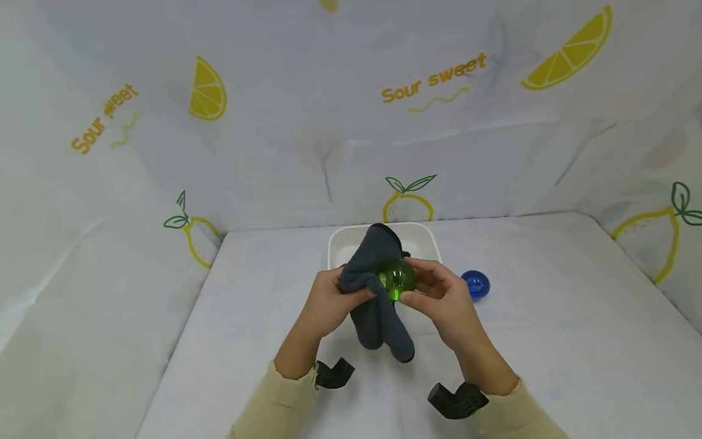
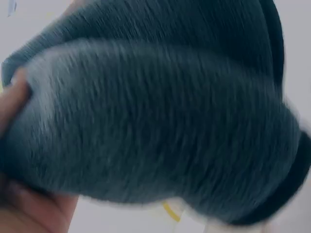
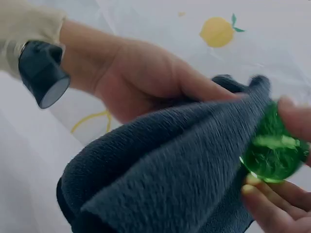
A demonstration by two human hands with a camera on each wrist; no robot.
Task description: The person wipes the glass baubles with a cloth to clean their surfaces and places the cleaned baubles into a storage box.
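Note:
A dark grey-blue cloth (image 1: 366,259) with black edging hangs in folds from my left hand (image 1: 328,303), whose thumb and fingers pinch it. My right hand (image 1: 446,299) grips a clear green ball (image 1: 399,277) between thumb and fingertips. The ball sits against the cloth's right side, and in the right wrist view the cloth (image 3: 175,165) touches the green ball (image 3: 273,153). Up close in the left wrist view, the blurred cloth (image 2: 155,121) covers most of the left hand (image 2: 34,208).
Behind the cloth stands a white tray (image 1: 425,239), partly hidden. A blue ball (image 1: 476,285) lies on the white-covered table (image 1: 548,341), just right of my right hand. A white lemon-printed sheet (image 1: 296,122) rises behind the table.

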